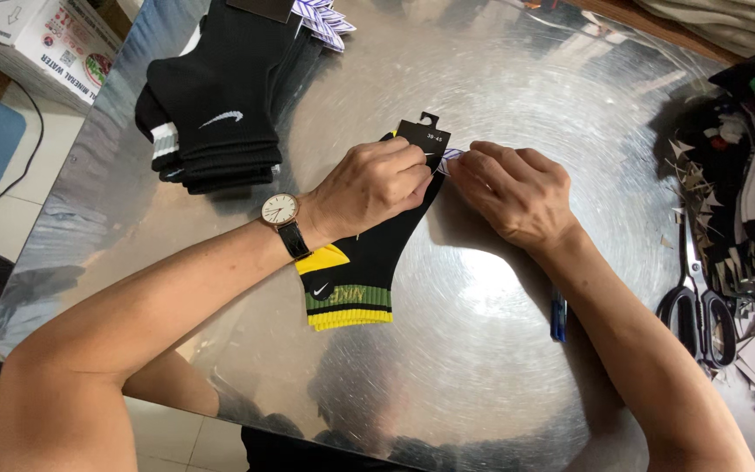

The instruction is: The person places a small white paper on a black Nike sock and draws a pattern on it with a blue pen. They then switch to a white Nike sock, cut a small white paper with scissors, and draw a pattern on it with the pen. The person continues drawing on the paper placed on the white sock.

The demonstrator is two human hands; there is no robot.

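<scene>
A black sock [369,253] with yellow and green bands at its cuff lies flat on the shiny metal table [500,350]. A black card label [423,135] sits at its toe end. My left hand [369,185], with a wristwatch [281,211], presses down on the sock's toe and pinches near the label. My right hand [513,190] rests beside it and pinches a small white and blue tag [452,156] at the sock's edge.
A pile of black socks [216,105] lies at the back left, with white and blue tags [325,19] behind it. Scissors [696,297] and heaps of scraps [744,192] lie on the right. A blue pen [558,316] lies under my right forearm. Cardboard boxes [37,35] stand on the floor at left.
</scene>
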